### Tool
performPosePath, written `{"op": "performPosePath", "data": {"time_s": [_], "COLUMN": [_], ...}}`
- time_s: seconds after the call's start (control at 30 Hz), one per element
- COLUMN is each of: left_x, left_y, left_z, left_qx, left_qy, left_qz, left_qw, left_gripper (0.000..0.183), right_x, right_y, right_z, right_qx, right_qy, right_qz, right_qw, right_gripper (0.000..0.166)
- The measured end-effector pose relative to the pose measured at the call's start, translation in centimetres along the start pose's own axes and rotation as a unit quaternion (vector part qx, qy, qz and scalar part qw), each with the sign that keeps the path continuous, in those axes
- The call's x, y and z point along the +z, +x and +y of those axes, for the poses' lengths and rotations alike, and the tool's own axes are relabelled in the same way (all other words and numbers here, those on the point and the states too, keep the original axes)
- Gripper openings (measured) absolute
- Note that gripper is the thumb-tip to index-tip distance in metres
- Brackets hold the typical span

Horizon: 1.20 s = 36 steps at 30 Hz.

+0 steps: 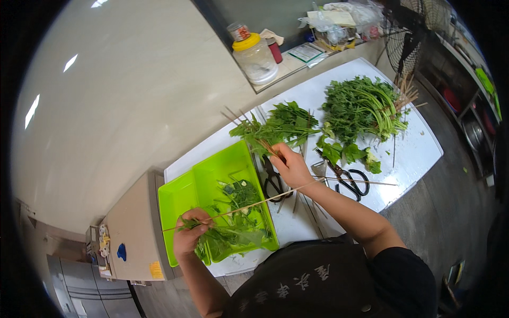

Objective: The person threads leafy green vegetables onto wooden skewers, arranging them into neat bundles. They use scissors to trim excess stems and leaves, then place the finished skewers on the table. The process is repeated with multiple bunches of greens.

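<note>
My left hand (192,230) pinches a small bunch of leafy greens (190,222) together with one end of a long thin wooden skewer (258,202). That skewer slants up to the right, its other end near my right wrist. In my right hand (292,165) is a bundle of thin brown sticks (267,147), with leafy greens (254,133) around their far part. Below my left hand, loose leaves and stems (240,194) lie in a bright green divided plastic tray (175,194). Black-handled scissors (273,187) lie between the tray and my right hand.
A second pair of scissors (354,185) lies on the white table (421,139). Beyond are a leafy bunch (292,119), a large heap of greens (362,107) and torn leaves (346,153). A yellow-lidded jar (256,59) stands on the ledge; a fan (403,47) is at the back right.
</note>
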State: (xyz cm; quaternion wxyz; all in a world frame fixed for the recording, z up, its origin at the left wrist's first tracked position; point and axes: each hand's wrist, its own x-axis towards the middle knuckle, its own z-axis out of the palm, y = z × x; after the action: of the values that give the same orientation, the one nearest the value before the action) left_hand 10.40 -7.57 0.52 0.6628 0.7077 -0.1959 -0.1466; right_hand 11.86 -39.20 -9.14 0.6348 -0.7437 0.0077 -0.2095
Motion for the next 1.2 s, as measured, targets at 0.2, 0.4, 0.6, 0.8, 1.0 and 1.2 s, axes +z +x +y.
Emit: {"op": "performPosePath", "data": {"time_s": [0.2,0.4,0.6,0.8,1.0,1.2], "left_x": [1.3,4.6,4.9,5.6,6.2,6.9], "left_y": [0.9,1.3,-0.3,-0.8,-0.7,-0.8], "left_z": [0.6,1.0,-0.4,-0.3,-3.0,-3.6], "left_qx": [0.021,0.090,0.061,0.043,0.157,0.157], "left_qy": [0.010,0.048,0.113,0.085,0.226,0.187], "left_qz": [-0.047,0.106,0.077,0.124,0.071,0.073], "left_qw": [0.999,0.989,0.989,0.988,0.959,0.967], "left_gripper": [0.020,0.052,0.102,0.098,0.059,0.041], "right_x": [-0.3,0.9,2.5,2.3,3.6,2.4], "right_y": [-3.7,-7.3,-8.6,-8.7,-9.9,-9.9], "right_z": [-5.6,-8.0,-7.6,-7.2,-6.0,-7.0], "right_qx": [-0.088,-0.176,-0.149,-0.016,0.081,0.040], "right_qy": [0.001,0.018,0.013,0.054,0.234,0.145], "right_qz": [-0.162,-0.253,-0.270,-0.349,-0.324,-0.330], "right_qw": [0.983,0.951,0.951,0.936,0.913,0.932], "right_gripper": [0.022,0.023,0.021,0.019,0.018,0.017]}}
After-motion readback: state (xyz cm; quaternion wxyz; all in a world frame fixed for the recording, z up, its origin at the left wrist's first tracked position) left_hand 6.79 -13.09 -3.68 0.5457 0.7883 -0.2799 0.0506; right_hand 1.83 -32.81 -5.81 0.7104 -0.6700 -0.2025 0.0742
